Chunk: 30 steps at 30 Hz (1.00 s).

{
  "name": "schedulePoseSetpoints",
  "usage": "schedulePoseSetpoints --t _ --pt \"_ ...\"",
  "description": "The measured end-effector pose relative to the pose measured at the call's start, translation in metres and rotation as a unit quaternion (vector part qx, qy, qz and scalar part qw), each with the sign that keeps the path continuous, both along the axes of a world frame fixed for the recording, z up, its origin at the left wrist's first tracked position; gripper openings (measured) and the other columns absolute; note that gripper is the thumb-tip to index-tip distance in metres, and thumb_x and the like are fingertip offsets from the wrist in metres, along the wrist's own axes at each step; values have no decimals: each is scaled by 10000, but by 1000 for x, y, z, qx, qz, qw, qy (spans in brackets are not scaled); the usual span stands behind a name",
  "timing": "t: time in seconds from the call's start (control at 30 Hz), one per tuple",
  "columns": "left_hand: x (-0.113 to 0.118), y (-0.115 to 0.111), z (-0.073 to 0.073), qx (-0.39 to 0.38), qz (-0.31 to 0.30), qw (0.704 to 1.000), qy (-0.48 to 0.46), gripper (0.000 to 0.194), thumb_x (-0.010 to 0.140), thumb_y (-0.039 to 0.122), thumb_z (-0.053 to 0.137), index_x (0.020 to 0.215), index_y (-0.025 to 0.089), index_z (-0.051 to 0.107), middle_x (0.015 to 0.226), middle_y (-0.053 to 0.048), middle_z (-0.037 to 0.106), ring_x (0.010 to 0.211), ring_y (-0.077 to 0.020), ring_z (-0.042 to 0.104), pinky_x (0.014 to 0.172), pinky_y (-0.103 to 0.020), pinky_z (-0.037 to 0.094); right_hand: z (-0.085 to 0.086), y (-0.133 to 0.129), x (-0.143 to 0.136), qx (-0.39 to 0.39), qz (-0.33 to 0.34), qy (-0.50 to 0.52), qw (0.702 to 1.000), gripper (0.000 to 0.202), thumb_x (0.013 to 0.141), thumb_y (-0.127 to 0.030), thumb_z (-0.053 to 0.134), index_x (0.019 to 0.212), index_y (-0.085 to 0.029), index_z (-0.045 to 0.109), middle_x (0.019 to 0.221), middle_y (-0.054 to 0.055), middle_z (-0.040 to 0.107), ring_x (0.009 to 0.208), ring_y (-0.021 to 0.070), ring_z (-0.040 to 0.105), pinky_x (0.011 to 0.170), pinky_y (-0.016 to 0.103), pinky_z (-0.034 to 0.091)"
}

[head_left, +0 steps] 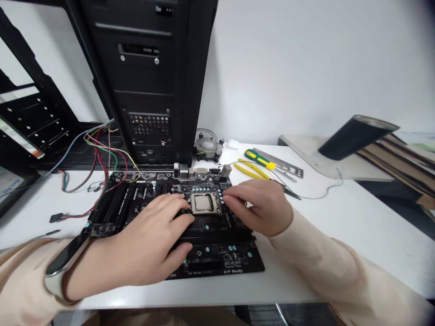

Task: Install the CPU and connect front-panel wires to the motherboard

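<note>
A black motherboard (pixel 234 262) lies flat on the white table, with a silver-framed CPU socket (pixel 203 203) near its middle and a processor (pixel 204 202) seated inside the frame. My left hand (pixel 152 235) rests over the board with fingers apart, the fingertips at the left edge of the socket. On the other side, my right hand (pixel 256 203) has thumb and forefinger pinched together close to the socket's right edge. Whatever sits between those fingertips, if anything, is too small or hidden to make out.
A black computer case (pixel 149 81) stands behind the board, its coloured wires (pixel 105 158) trailing onto the table. Behind lie a CPU fan (pixel 207 147), a green-yellow screwdriver (pixel 260 158), yellow-handled pliers (pixel 251 170) and a metal plate (pixel 285 165). A monitor stand (pixel 312 154) is at right.
</note>
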<state>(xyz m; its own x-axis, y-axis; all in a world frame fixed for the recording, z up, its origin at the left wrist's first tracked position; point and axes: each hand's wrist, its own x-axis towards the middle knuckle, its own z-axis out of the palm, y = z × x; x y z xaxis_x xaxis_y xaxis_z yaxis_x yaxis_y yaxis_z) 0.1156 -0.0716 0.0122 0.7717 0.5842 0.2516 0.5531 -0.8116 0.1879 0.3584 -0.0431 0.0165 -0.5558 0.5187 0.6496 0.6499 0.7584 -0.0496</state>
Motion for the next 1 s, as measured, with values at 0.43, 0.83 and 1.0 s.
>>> schedulePoseSetpoints --t 0.43,0.83,1.0 --pt "0 2 1 -51 -7 999 9 212 839 254 510 989 156 623 1048 -98 611 1022 -258 545 1017 -480 365 4 -3 -1 -1 -46 29 999 197 868 -233 501 736 -184 639 562 -8 639 465 93 535 463 223 391" --pt "0 1 1 -47 4 999 13 224 844 267 511 1005 158 621 1056 -94 611 1028 -257 551 1029 -480 345 11 -9 -2 -67 -30 113 991 151 843 -214 537 737 -198 644 533 -22 637 450 94 555 462 211 446" --pt "0 1 1 -54 8 998 16 228 840 272 511 1005 162 622 1036 -92 613 1005 -256 561 1033 -495 333 14 -12 -3 -119 60 174 976 107 824 -186 552 830 -213 655 683 14 708 593 136 653 551 240 527"
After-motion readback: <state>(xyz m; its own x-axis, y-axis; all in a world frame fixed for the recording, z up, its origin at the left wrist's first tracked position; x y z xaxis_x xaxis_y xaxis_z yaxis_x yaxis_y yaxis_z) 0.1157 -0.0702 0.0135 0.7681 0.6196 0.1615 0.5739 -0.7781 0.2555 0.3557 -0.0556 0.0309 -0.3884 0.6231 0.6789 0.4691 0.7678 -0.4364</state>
